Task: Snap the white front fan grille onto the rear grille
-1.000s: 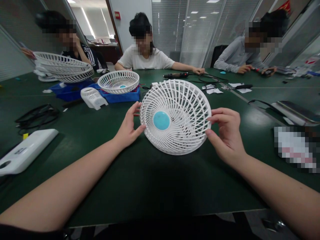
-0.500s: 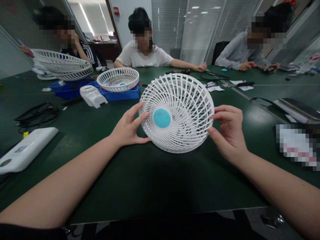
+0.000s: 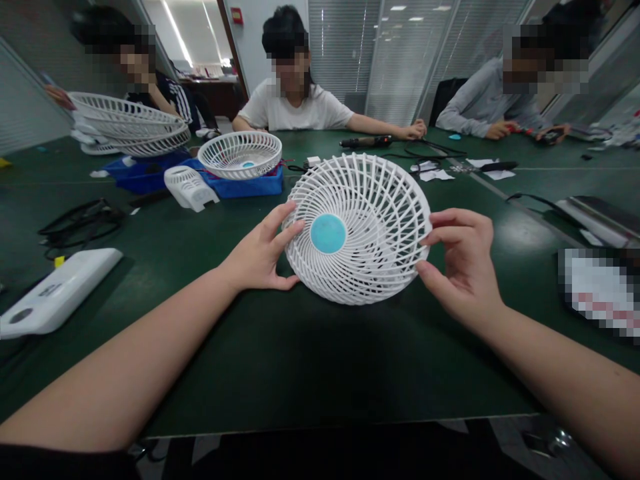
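Note:
Between my hands I hold a round white fan guard (image 3: 370, 227) tilted above the dark green table. It has curved plastic ribs and a light blue disc (image 3: 328, 233) at its hub. My left hand (image 3: 265, 253) grips the left rim, fingers over the front and thumb low at the edge. On the opposite side, my right hand (image 3: 460, 257) pinches the rim between thumb and fingers. Through the ribs another white layer shows faintly; what it is I cannot tell.
Behind lie another fan guard (image 3: 240, 157) on a blue bin (image 3: 250, 185), a white fan housing part (image 3: 189, 188) and stacked guards (image 3: 130, 123). A white flat case (image 3: 60, 293) and black cable (image 3: 83, 227) lie left; an electric screwdriver (image 3: 366, 142) lies behind. Three people sit across the table (image 3: 320, 373).
The fan guard has tilted slightly and sits a touch further right in view, both hands still on its rim. The whole view has shifted a little; the person opposite has moved an arm slightly.

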The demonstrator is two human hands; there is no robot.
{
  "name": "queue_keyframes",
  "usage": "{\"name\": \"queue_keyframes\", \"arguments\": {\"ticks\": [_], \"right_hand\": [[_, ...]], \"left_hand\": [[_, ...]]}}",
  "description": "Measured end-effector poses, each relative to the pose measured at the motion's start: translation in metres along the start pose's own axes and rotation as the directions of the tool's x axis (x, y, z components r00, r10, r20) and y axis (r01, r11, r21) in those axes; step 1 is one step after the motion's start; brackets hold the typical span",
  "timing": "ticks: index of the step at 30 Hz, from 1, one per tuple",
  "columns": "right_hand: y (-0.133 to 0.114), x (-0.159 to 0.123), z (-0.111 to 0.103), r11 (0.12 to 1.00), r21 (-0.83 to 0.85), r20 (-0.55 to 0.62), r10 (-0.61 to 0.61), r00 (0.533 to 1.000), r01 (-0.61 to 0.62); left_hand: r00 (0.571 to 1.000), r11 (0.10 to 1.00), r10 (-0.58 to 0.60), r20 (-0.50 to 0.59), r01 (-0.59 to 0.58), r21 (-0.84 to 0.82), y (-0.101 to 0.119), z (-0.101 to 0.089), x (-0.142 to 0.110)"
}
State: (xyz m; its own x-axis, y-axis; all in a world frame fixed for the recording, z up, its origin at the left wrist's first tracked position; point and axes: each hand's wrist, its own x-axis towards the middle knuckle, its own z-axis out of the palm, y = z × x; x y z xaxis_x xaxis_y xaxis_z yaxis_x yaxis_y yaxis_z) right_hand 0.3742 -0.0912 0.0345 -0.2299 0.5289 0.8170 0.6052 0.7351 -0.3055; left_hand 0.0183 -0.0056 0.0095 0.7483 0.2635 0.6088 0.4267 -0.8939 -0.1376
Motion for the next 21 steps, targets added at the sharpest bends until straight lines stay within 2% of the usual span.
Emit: {"name": "queue_keyframes", "arguments": {"ticks": [7, 13, 21], "right_hand": [[0.0000, -0.0001, 0.0007, 1.000, 0.010, 0.000, 0.017, 1.000, -0.017], [0.0004, -0.0007, 0.0010, 1.000, 0.002, -0.005, 0.015, 1.000, -0.015], [0.0042, -0.0020, 0.0013, 1.000, 0.020, -0.019, 0.000, 1.000, 0.001]], "left_hand": [[1.000, 1.000, -0.002, 0.008, 0.002, -0.009, -0.0049, -0.0015, -0.0033], [0.978, 0.976, -0.178, -0.112, 0.161, -0.145, -0.0045, 0.0046, -0.0038], [0.978, 0.977, -0.184, -0.100, 0.171, -0.127, -0.0046, 0.0045, -0.0048]]}}
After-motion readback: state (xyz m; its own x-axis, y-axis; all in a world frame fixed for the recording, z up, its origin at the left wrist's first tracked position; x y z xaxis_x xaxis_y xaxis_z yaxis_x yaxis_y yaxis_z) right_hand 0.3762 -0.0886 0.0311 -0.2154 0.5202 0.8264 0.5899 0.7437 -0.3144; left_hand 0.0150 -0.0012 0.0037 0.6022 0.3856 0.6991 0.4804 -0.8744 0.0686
